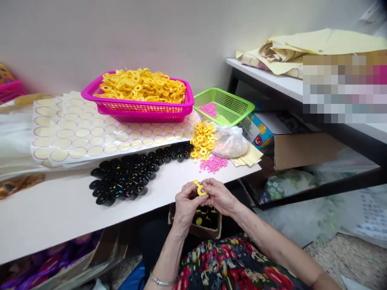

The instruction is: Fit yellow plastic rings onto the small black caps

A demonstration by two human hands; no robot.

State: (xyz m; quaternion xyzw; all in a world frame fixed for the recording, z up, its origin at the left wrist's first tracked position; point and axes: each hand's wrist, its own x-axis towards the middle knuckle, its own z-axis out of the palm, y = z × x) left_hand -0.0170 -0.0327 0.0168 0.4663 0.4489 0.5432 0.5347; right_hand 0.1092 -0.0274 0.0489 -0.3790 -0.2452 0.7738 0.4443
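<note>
My left hand (188,203) and my right hand (222,196) meet at the table's front edge. Between their fingertips is a small yellow plastic ring piece (199,187) with a short stem and a pink centre. Both hands pinch it, the left from the left side and the right from the right. Just beyond lies a pile of small pink pieces (213,164), with a heap of like yellow ring pieces (202,141) behind it. Many black round cups (121,179) with coloured specks inside stand in rows to the left. Below my hands, a cardboard box (201,231) holds black and yellow parts.
A pink basket (142,108) heaped with yellow pieces rests on sheets of oval stickers (81,133). Behind the right end are a green basket (238,117) and a tied plastic bag (231,143). A second table (290,82) with rolled paper stands at right.
</note>
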